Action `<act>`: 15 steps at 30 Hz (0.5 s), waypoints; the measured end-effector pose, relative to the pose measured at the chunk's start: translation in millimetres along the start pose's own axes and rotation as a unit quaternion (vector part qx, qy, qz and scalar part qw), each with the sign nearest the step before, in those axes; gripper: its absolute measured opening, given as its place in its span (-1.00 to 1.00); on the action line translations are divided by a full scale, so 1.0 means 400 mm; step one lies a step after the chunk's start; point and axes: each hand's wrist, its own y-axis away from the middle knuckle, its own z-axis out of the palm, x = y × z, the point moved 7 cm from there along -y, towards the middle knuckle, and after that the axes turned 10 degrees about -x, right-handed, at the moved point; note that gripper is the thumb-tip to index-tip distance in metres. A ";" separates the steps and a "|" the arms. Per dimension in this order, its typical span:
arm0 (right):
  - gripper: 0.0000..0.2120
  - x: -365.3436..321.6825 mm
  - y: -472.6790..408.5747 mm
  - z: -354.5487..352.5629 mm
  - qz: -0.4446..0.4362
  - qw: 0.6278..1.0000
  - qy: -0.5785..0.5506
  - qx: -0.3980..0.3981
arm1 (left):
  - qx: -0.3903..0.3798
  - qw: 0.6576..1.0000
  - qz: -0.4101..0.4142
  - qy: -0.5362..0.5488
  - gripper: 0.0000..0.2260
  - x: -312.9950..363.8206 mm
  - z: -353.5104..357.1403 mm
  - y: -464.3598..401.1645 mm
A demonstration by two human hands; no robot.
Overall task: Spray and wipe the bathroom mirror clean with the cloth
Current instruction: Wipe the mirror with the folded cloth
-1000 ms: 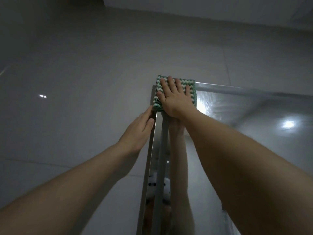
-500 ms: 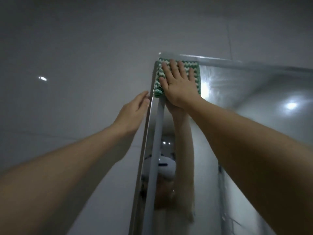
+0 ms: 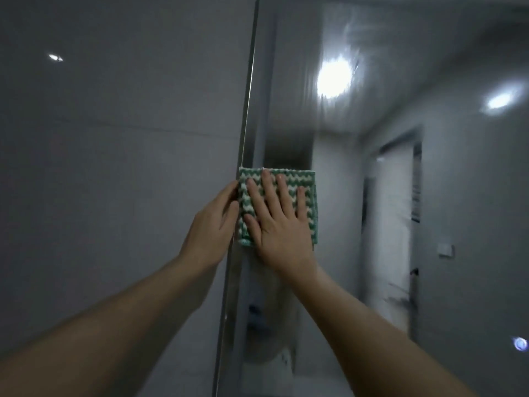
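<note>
A folded green-and-white cloth lies flat against the mirror, right beside its left metal edge. My right hand presses the cloth to the glass with straight, spread fingers. My left hand rests against the mirror's left edge, fingers straight, its fingertips touching the cloth's left side. The glass above the cloth looks streaked and hazy around a reflected ceiling light. No spray bottle is in view.
Grey wall tiles fill the space left of the mirror. The mirror reflects a doorway, a wall switch, a second ceiling light and, below my hands, a person wearing a head camera.
My right hand has slid the cloth down the mirror's left edge from the top corner. My left hand has followed down along the frame. The view has tilted lower.
</note>
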 end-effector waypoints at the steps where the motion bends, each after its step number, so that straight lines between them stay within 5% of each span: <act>1: -0.47 -0.017 0.054 0.015 0.000 1.000 0.001 -0.008 | 0.003 1.000 -0.012 0.003 -0.59 -0.014 0.014 0.035; 15: -0.50 -0.196 0.626 0.178 -0.021 0.992 0.032 -0.119 | -0.011 0.998 -0.066 -0.003 -0.65 -0.121 0.121 0.339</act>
